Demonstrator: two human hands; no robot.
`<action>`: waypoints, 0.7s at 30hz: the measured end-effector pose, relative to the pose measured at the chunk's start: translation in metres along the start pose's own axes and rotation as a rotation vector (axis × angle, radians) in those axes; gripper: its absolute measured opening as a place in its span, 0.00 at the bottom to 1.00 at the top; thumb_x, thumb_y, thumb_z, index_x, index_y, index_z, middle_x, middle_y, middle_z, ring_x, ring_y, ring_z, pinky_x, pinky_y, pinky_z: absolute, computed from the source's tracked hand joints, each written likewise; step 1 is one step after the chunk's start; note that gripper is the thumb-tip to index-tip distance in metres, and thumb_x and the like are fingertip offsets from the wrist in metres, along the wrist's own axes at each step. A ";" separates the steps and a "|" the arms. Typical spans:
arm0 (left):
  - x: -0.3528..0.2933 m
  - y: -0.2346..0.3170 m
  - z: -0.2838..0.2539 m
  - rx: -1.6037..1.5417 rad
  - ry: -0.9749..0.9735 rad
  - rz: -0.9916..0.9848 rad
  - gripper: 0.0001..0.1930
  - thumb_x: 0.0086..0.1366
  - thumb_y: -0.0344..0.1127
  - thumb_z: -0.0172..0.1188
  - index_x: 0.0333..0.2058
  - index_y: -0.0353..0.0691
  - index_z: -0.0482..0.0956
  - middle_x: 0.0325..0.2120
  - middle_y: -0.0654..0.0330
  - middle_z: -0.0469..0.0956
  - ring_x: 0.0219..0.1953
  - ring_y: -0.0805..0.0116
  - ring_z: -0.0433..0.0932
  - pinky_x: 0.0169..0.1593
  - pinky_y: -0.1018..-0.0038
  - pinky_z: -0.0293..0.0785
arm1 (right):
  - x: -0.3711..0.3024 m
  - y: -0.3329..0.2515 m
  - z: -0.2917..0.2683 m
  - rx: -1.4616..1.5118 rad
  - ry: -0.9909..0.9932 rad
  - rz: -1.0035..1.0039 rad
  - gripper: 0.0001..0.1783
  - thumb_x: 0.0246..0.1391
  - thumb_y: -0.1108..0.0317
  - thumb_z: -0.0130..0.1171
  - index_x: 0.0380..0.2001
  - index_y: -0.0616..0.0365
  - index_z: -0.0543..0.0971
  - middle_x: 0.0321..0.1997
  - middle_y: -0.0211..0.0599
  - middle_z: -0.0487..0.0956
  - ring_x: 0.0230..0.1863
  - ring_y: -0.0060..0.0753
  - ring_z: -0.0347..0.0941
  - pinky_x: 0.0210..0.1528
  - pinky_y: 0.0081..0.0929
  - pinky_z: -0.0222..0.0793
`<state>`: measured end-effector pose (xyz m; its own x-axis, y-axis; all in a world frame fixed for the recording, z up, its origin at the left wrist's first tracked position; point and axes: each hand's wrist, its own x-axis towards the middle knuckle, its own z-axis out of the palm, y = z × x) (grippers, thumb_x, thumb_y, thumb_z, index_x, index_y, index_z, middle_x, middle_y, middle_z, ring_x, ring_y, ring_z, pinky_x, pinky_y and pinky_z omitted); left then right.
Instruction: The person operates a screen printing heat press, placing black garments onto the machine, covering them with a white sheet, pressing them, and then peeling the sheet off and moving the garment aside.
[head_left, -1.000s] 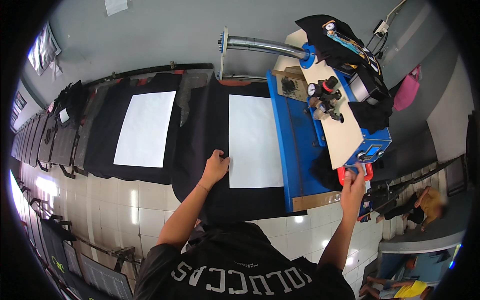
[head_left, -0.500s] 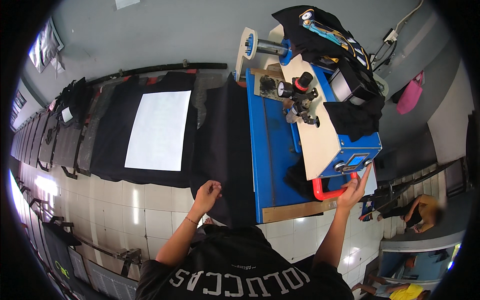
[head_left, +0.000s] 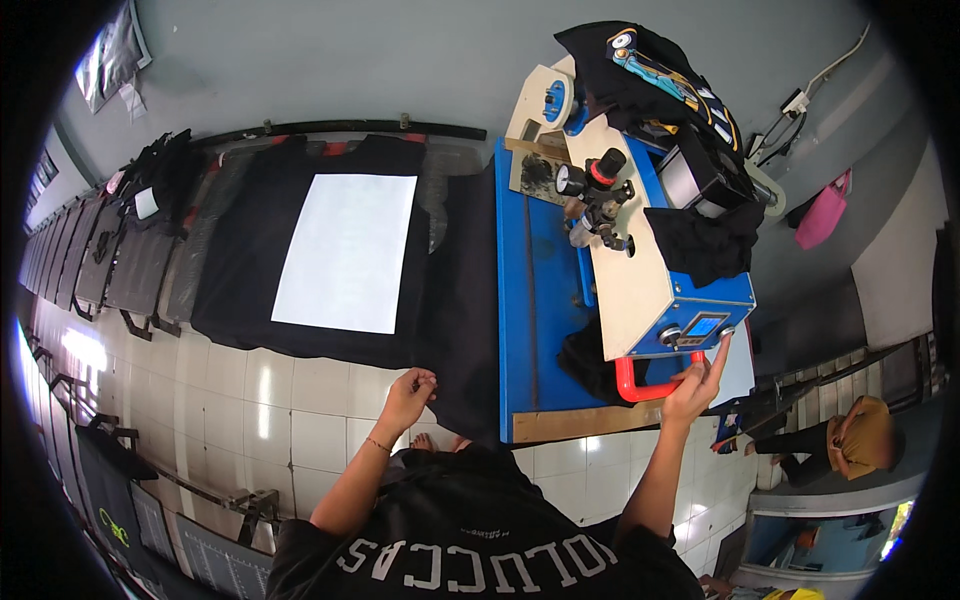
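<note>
One left hand (head_left: 408, 398) curled, any pinch hidden; right hand (head_left: 690, 394) pointing, grip on red handle (head_left: 642, 393) unclear.

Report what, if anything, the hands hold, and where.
The right hand is at the right end of the red handle; whether it grips cannot be told. The left hand appears empty.

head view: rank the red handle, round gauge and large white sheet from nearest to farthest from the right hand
1. Red handle: right by the right hand
2. Round gauge: on top of the machine
3. Large white sheet: off to the left, on black fabric
</note>
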<state>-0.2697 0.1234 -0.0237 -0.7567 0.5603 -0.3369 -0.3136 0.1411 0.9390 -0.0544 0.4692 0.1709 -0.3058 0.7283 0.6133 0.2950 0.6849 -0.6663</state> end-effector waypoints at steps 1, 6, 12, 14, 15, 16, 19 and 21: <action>-0.002 0.001 -0.006 0.045 -0.008 -0.001 0.09 0.70 0.33 0.55 0.42 0.33 0.76 0.32 0.63 0.77 0.32 0.75 0.79 0.36 0.79 0.75 | 0.000 -0.002 0.000 -0.014 -0.003 0.002 0.35 0.58 0.72 0.38 0.71 0.60 0.58 0.20 0.33 0.71 0.17 0.22 0.64 0.24 0.23 0.62; -0.012 0.006 -0.031 0.067 0.110 -0.019 0.08 0.70 0.33 0.54 0.42 0.36 0.76 0.32 0.63 0.78 0.32 0.73 0.80 0.34 0.78 0.74 | -0.001 -0.009 0.000 -0.003 0.025 0.041 0.35 0.58 0.72 0.39 0.71 0.58 0.58 0.23 0.38 0.75 0.18 0.25 0.69 0.24 0.25 0.65; -0.002 0.006 -0.090 -0.137 0.428 -0.034 0.11 0.70 0.35 0.55 0.48 0.39 0.72 0.39 0.62 0.75 0.34 0.69 0.80 0.36 0.73 0.77 | -0.011 -0.005 0.001 0.087 0.062 0.130 0.30 0.64 0.73 0.40 0.70 0.57 0.61 0.35 0.43 0.79 0.22 0.23 0.68 0.30 0.22 0.66; 0.010 0.004 -0.117 -0.287 0.537 -0.071 0.16 0.70 0.36 0.54 0.53 0.40 0.67 0.42 0.59 0.73 0.37 0.67 0.80 0.37 0.72 0.78 | -0.013 -0.014 0.004 0.120 0.091 0.215 0.27 0.67 0.72 0.39 0.68 0.60 0.62 0.25 0.32 0.73 0.28 0.22 0.66 0.46 0.27 0.68; 0.015 0.002 -0.130 -0.351 0.573 -0.061 0.17 0.70 0.36 0.54 0.54 0.40 0.66 0.43 0.59 0.73 0.37 0.66 0.80 0.38 0.71 0.78 | -0.018 -0.019 0.008 0.119 0.161 0.174 0.25 0.67 0.73 0.39 0.66 0.61 0.64 0.25 0.33 0.73 0.27 0.23 0.66 0.46 0.27 0.68; 0.020 0.002 -0.142 -0.416 0.609 -0.048 0.17 0.69 0.36 0.54 0.55 0.39 0.65 0.44 0.58 0.73 0.37 0.65 0.80 0.38 0.71 0.79 | -0.024 -0.021 0.012 0.118 0.231 0.132 0.23 0.66 0.73 0.39 0.63 0.63 0.66 0.25 0.33 0.73 0.27 0.24 0.65 0.46 0.26 0.67; 0.032 0.007 -0.172 -0.594 0.729 -0.043 0.20 0.69 0.36 0.53 0.56 0.38 0.63 0.47 0.53 0.71 0.39 0.61 0.80 0.41 0.66 0.81 | -0.051 -0.052 0.030 0.296 0.309 -0.041 0.17 0.66 0.71 0.44 0.54 0.67 0.70 0.27 0.37 0.73 0.25 0.28 0.66 0.39 0.29 0.68; 0.040 0.002 -0.192 -0.711 0.784 -0.052 0.19 0.69 0.36 0.53 0.55 0.37 0.64 0.49 0.53 0.71 0.39 0.60 0.80 0.42 0.65 0.81 | -0.070 -0.094 0.051 0.548 0.132 -0.144 0.14 0.65 0.68 0.47 0.47 0.67 0.71 0.27 0.39 0.73 0.25 0.29 0.67 0.35 0.31 0.68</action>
<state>-0.4108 -0.0105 -0.0482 -0.8119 -0.1516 -0.5638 -0.4278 -0.5025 0.7513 -0.1068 0.3525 0.1684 -0.1824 0.6495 0.7382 -0.2639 0.6909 -0.6731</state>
